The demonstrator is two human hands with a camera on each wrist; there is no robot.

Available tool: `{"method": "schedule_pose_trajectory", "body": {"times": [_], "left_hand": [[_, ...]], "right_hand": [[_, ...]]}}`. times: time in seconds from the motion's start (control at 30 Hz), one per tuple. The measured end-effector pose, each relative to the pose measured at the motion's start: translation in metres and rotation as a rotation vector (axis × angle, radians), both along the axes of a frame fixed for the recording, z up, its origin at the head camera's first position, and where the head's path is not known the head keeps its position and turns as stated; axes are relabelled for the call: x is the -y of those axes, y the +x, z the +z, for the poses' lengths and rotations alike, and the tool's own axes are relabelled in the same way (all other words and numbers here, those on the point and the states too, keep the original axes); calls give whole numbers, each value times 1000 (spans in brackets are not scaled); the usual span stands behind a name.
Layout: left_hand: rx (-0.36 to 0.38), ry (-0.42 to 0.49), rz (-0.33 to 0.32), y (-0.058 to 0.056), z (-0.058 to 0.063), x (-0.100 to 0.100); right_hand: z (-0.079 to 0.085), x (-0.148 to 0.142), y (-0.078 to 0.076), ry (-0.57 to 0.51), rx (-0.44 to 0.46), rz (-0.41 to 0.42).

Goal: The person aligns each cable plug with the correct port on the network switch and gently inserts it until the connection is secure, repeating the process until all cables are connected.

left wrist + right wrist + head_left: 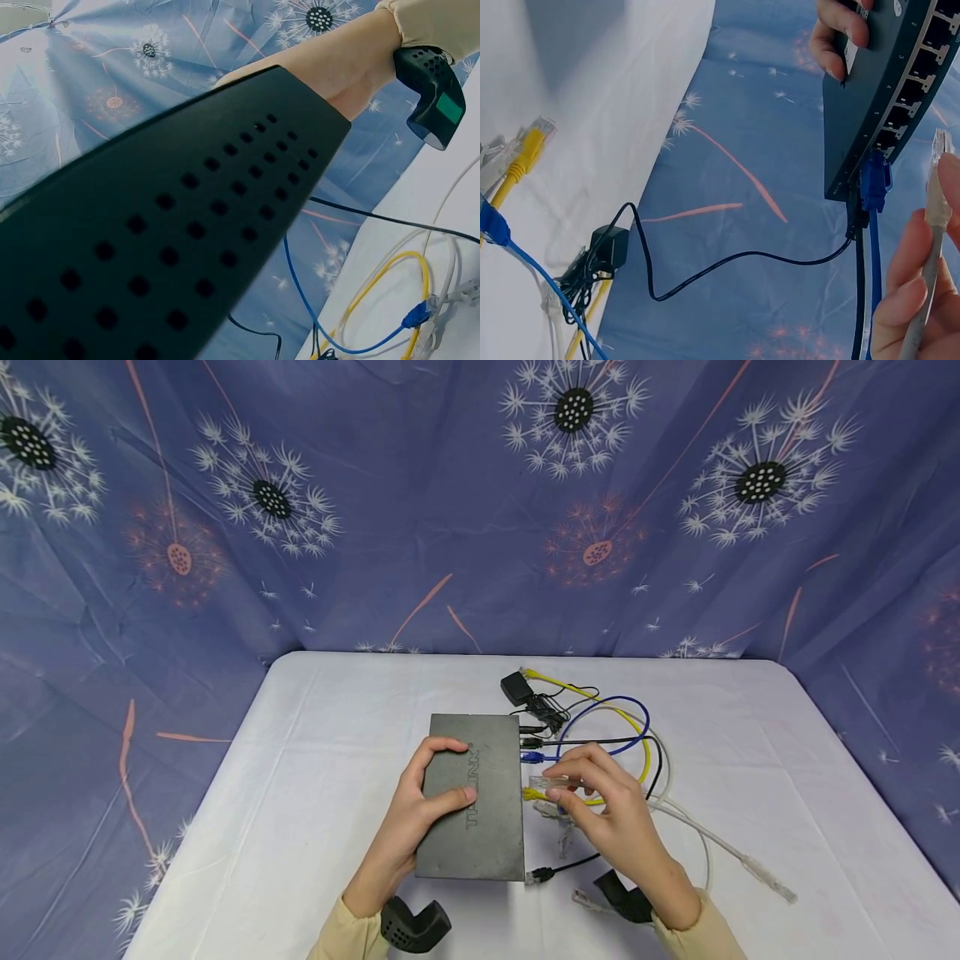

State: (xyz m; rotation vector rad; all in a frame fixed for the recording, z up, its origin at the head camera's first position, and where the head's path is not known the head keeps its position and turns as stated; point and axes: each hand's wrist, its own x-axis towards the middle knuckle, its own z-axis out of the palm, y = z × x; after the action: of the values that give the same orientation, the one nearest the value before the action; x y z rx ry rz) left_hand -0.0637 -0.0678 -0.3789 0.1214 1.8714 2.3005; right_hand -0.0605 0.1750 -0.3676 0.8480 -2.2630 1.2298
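My left hand holds a dark grey network switch, thumb on its top face, its row of ports turned to the right. Near those ports, my right hand pinches the plug of a whitish network cable, its clear tip apart from the switch. A blue plug sits in a port towards one end. Beside it a black plug and a black power lead also go into the switch. The left wrist view mostly shows the vented side of the switch and hides the left fingers.
A black power adapter with bundled cord lies at the back of the white table. Loose yellow cable, white cable and a black plug lie right of the switch. A patterned blue curtain hangs behind.
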Motion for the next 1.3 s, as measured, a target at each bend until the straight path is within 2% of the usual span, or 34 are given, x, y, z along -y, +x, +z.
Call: {"method": "schedule_pose_trajectory", "body": {"times": [0.5, 0.73, 1.3], "left_hand": [[-7, -5, -2, 1, 0, 0], [0, -7, -9, 1, 1, -1], [-9, -10, -6, 1, 2, -3]], "right_hand": [[-2, 7, -5, -10, -178, -39], [-2, 9, -5, 11, -203, -85], [-3, 10, -8, 55, -237, -114]]}}
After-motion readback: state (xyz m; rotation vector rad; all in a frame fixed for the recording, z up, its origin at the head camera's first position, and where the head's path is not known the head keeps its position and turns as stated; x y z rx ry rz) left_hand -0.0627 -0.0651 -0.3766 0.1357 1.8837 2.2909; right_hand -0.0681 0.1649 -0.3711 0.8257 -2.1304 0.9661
